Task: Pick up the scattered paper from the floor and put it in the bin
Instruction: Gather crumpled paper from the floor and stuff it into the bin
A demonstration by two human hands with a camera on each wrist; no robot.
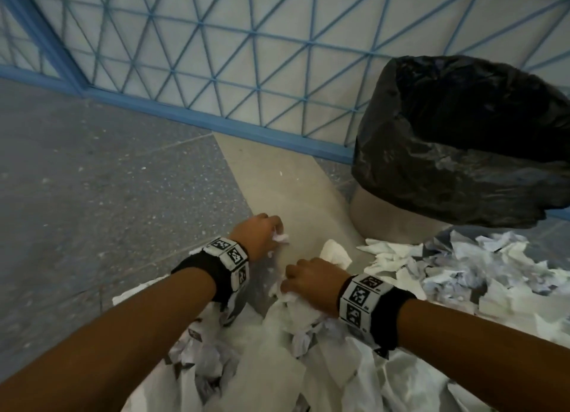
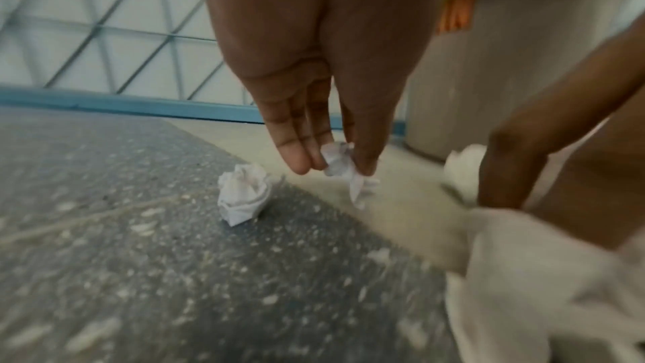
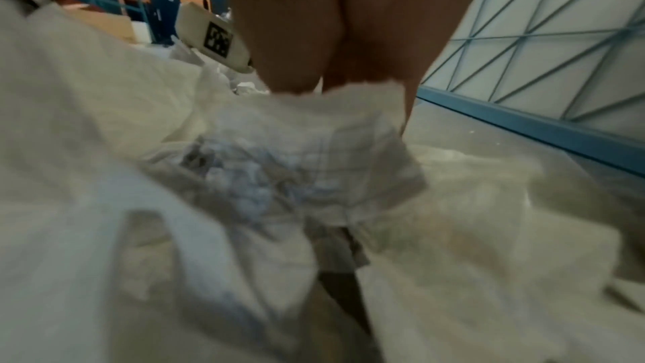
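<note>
Left to right: the left hand (image 1: pixel 257 232) pinches a small paper scrap (image 2: pixel 336 160) in its grip; a crumpled ball (image 2: pixel 244 193) lies on the floor (image 1: pixel 92 171) beside it. The right hand (image 1: pixel 311 280) has its grip curled round a larger paper wad (image 1: pixel 293 313). Scattered paper (image 1: pixel 462 269) covers the floor's near and right edges below the black-lined bin (image 1: pixel 462 140). Judged early: most paper remains. Speckled grey floor, blue lattice fence (image 1: pixel 246 56) behind.
</note>
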